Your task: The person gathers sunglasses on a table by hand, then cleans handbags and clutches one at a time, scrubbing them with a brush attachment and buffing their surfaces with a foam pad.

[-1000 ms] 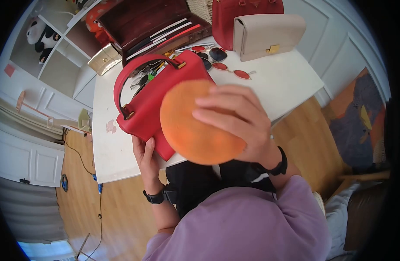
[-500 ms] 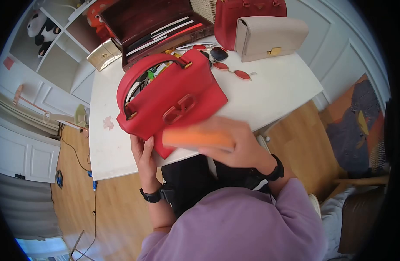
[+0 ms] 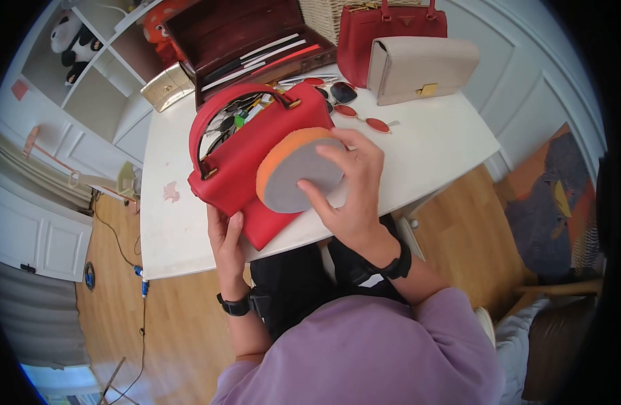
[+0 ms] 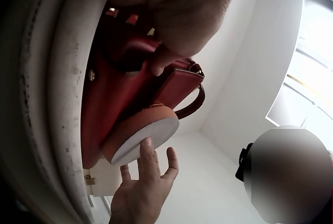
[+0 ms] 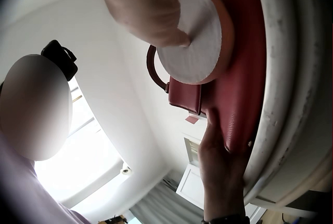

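Note:
A red handbag (image 3: 239,172) with a top handle (image 3: 212,111) lies tilted on the table's near side, its open top full of small items. My left hand (image 3: 227,243) holds its lower left corner, thumb on the outside; the other fingers are partly hidden. In my right hand (image 3: 356,192) is a round polishing pad, orange foam with a grey backing (image 3: 300,179). The thumb presses on the grey backing while the fingers reach round the far edge. The foam side (image 5: 225,36) faces the bag's front flap, right up against it in the right wrist view.
Behind the bag stand an open dark red case (image 3: 256,40) with long strips, a gold clutch (image 3: 167,88), a second red handbag (image 3: 391,30) and a beige bag (image 3: 425,71). Several sunglasses (image 3: 364,120) lie on the white table (image 3: 445,145). A shelf (image 3: 108,88) stands at left.
The pad has turned from orange face up, through edge-on, to grey backing up, and now covers the bag's front emblem. My left hand keeps its hold on the bag's corner.

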Tool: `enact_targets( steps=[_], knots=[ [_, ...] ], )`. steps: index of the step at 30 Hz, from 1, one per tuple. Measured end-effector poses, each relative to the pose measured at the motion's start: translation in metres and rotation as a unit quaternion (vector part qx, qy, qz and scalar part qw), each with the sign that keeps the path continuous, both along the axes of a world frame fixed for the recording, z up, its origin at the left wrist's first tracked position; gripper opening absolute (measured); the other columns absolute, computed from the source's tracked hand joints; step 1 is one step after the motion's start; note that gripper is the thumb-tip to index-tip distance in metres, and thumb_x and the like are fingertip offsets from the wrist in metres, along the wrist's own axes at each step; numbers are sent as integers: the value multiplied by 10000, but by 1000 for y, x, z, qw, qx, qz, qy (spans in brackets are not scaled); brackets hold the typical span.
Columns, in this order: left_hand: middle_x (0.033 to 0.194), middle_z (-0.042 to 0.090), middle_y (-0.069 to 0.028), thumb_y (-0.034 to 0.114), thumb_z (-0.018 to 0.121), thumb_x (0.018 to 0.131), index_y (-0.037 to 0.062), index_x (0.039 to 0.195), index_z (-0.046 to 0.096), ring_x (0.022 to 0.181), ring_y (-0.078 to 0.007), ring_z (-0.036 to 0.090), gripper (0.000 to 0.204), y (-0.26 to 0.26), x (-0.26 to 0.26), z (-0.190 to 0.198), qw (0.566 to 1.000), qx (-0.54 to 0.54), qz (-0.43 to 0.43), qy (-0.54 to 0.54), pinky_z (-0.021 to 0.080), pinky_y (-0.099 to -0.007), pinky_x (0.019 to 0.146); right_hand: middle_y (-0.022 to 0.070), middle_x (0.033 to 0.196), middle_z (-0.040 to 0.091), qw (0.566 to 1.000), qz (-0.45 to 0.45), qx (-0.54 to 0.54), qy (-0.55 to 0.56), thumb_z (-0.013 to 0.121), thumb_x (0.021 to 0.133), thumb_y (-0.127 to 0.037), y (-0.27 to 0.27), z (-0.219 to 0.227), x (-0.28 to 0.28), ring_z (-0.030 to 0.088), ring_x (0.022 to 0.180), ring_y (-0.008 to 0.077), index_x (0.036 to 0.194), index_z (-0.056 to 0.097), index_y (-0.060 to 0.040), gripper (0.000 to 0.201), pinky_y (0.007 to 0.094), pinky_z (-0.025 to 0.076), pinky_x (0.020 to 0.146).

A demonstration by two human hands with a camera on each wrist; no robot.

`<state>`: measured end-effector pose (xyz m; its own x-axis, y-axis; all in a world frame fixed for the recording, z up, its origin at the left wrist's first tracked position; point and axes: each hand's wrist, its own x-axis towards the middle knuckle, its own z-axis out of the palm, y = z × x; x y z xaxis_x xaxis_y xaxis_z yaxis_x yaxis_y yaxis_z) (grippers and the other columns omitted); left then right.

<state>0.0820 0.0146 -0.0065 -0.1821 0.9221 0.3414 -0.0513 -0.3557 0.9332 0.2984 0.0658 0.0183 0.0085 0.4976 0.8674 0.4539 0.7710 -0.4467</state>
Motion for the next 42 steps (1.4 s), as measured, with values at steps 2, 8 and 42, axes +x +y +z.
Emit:
enact_targets(
  steps=[2,8,42],
  knots=[
    [1488,419,-120,158,574,961,4,1511,285,1360,-218,414,640,0,-1,-1,1000,-4,1,-6,308,-371,1137,189,1392,411,999,2,3,-34,841,697,-160,-1,3,1,414,1242,396,1339,504,-107,727,494,365,1018],
    [1417,483,-119,135,606,933,12,1497,326,1301,-207,456,642,0,-1,-1,1000,-5,2,-28,328,-350,1105,267,1526,264,995,32,-59,-67,863,656,-199,-18,14,-16,276,1384,492,1443,437,-113,899,552,314,1085],
    [1421,480,-120,99,582,937,40,1494,343,1304,-209,465,609,-3,-1,-1,999,-15,14,25,359,-347,1087,35,1105,645,977,53,-48,-199,642,693,38,-47,38,58,613,1050,237,1188,693,-116,521,358,458,797]
  ],
)
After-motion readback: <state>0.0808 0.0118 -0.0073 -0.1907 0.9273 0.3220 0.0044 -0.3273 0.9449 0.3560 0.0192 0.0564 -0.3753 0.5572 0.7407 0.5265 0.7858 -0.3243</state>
